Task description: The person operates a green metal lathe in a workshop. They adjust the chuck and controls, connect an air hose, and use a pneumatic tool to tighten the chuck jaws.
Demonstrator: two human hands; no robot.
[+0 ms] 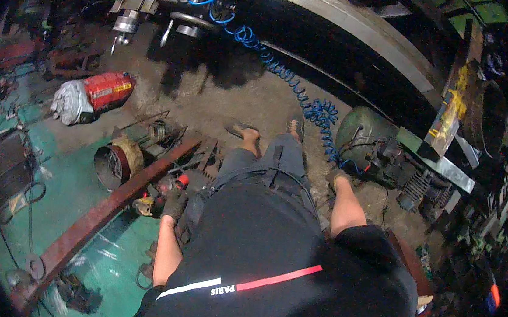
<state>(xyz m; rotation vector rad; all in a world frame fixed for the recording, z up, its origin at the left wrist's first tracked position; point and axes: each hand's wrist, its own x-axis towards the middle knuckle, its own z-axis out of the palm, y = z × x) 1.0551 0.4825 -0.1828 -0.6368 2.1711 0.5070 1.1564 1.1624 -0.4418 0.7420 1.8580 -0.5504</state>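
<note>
My left hand (174, 203), in a dark work glove, is at my left side with its fingers curled. What they hold, if anything, I cannot make out. Right by its fingertips shows a small red round-ended thing (183, 180), and a yellowish piece (143, 206) lies just to the left. On the other side, my gloved right hand (336, 177) hangs near my right thigh, its fingers too dim and small to read. To its right stands a green air compressor (357, 132). A coiled blue air hose (286, 74) runs to it from the machine above.
A rusty red beam (112, 206) slants across the left, beside a short wide pipe (112, 166). Farther off lies a red and silver sack (95, 95). A machine with a handwheel (192, 22) stands ahead. A yellow-marked steel post (453, 104) rises at right.
</note>
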